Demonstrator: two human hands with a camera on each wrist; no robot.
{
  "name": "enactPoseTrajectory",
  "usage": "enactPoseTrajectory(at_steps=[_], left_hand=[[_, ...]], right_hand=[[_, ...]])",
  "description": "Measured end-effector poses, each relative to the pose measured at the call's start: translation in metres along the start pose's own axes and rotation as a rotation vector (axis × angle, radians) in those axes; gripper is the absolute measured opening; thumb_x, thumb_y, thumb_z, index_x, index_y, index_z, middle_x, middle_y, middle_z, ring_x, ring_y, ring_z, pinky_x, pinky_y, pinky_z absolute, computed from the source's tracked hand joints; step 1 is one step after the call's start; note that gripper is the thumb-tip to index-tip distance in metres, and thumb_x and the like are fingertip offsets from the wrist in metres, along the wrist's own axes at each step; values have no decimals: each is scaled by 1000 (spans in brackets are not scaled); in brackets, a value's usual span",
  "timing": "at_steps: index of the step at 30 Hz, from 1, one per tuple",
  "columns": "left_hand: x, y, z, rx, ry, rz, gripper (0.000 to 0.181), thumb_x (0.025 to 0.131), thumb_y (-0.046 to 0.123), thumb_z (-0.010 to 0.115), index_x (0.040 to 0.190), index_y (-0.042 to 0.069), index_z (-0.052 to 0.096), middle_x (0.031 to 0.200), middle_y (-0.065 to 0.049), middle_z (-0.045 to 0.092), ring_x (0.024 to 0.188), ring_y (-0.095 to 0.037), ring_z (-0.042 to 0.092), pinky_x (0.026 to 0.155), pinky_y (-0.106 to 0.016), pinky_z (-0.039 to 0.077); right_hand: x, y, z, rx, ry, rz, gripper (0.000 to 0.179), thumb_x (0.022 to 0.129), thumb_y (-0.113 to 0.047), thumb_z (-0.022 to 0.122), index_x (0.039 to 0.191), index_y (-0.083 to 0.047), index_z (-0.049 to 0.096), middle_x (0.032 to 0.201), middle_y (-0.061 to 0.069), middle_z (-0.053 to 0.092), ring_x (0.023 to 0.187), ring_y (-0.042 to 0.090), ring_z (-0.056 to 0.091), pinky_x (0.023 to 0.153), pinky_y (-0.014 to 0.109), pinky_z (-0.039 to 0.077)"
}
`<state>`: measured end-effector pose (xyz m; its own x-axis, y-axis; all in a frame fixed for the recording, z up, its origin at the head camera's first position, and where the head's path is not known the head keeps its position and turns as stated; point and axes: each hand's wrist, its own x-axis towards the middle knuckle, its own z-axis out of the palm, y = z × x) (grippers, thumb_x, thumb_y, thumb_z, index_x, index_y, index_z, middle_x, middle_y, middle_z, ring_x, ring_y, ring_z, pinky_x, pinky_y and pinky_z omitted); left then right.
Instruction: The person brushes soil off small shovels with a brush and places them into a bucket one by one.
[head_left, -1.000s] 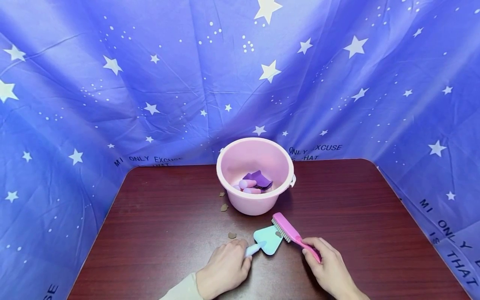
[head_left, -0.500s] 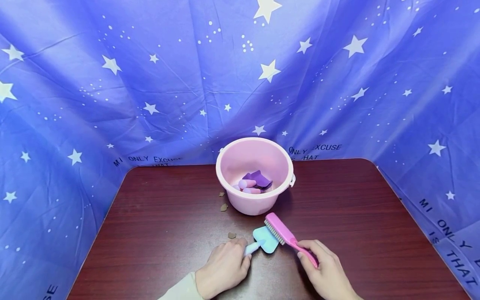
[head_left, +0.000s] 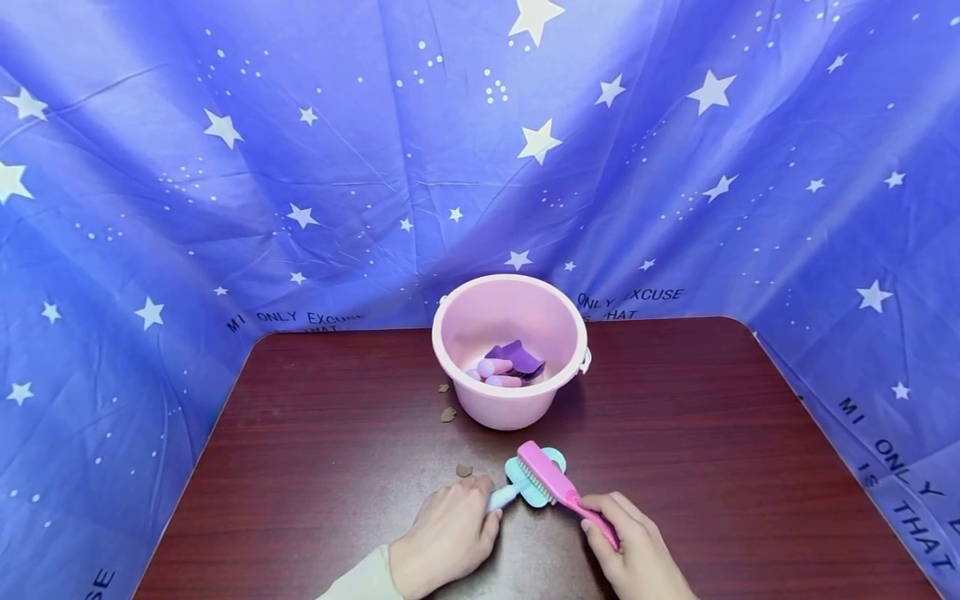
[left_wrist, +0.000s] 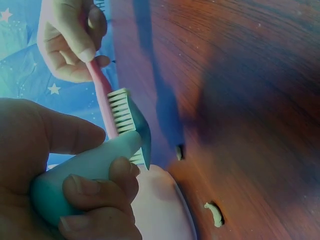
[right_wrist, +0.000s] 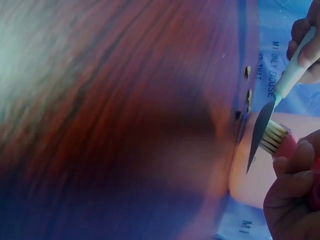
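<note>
My left hand (head_left: 450, 527) grips the pale blue handle of a small toy shovel (head_left: 502, 497), whose teal blade (head_left: 534, 497) points away to the right. In the left wrist view the shovel handle (left_wrist: 85, 172) lies between thumb and curled fingers. My right hand (head_left: 637, 546) holds a pink brush (head_left: 553, 477) by its handle. The brush lies across the blade and hides its middle; its pale bristles (left_wrist: 120, 110) touch the blade's face. From the right wrist view, the blade (right_wrist: 261, 131) stands above the tabletop, with the bristles against it.
A pink bucket (head_left: 504, 410) stands just beyond the shovel, with purple pieces (head_left: 522, 358) and pink-handled things (head_left: 495, 367) inside. Three brown bits (head_left: 464, 471) lie on the dark red wooden table (head_left: 322, 450), left of the bucket and shovel. A starry blue cloth (head_left: 405, 167) hangs behind.
The brush has moved left and toward me across the blade, from its right edge to its middle. A brown bit showed on the blade one second ago. My left hand has hardly moved.
</note>
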<state>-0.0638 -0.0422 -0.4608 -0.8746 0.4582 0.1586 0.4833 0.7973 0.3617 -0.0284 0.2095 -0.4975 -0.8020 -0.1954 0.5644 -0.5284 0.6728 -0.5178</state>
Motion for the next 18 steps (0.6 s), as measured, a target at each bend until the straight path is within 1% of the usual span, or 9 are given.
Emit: enactPoseTrajectory(at_steps=[6,12,18], left_hand=[[-2,-1,-2,1,-8,-11,20,82,23,66,73,16,50,64,6,47,52,-15,51,42,-31,34],[-3,-2,-3,3,-11,-13,21,82,23,67,73,16,49,63,7,46,51,-15,50,41,-31,33],[-4,-3,-2,16,-7,-11,21,81,23,67,72,16,49,64,6,47,52,-16,52,42,-32,34]], right_hand=[[0,12,-2,-13,16,41,38,71,7,74,100,-15,66,86,-15,52,71,0,46,64,15,35],[2,18,-3,-39,29,86,36,72,6,74,100,-16,67,91,-11,61,76,3,54,70,16,40],[5,21,-7,-61,40,132,34,73,5,74,100,-15,68,93,-10,64,79,5,57,74,13,39]])
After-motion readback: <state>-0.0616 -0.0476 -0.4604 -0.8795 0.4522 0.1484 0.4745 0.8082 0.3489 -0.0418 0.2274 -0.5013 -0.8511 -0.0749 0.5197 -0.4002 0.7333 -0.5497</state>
